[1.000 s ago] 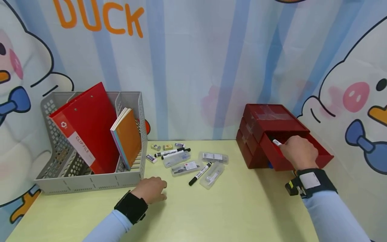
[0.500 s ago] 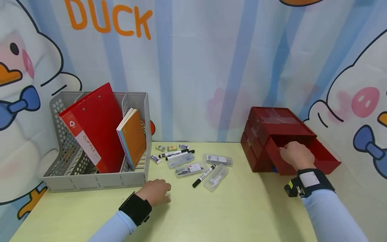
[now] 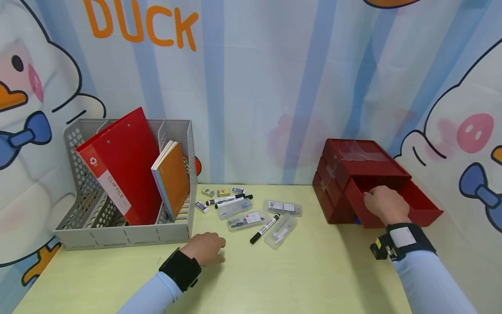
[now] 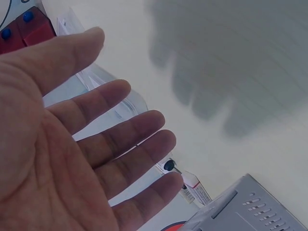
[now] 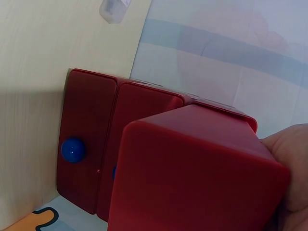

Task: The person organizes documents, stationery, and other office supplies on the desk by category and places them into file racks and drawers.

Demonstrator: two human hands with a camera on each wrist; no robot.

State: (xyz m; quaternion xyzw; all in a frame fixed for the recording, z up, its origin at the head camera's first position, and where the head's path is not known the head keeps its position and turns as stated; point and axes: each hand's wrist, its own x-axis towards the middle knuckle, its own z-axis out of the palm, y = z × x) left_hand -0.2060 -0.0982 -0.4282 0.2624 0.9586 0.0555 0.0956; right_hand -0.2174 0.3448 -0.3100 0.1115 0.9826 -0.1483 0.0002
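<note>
Drawer point(image 3: 425, 216) at the top of the red cabinet point(image 3: 358, 150) is pulled out; right hand point(image 3: 386, 204) reaches inside, fingertips hidden, can't tell if they grip anything. Change: a second ago a marker's white end showed beside that hand, now it doesn't. Marker is out of sight, probably down in the drawer, so putting it away looks nearly done. Left hand point(image 3: 205, 249) hovers over the counter point(image 3: 294, 279), fingers straight, holding nothing. A black-ended marker point(image 3: 265, 228) lies between two clear cases point(image 3: 280, 235), more markers point(image 3: 225, 199) behind; likely more to sort.
</note>
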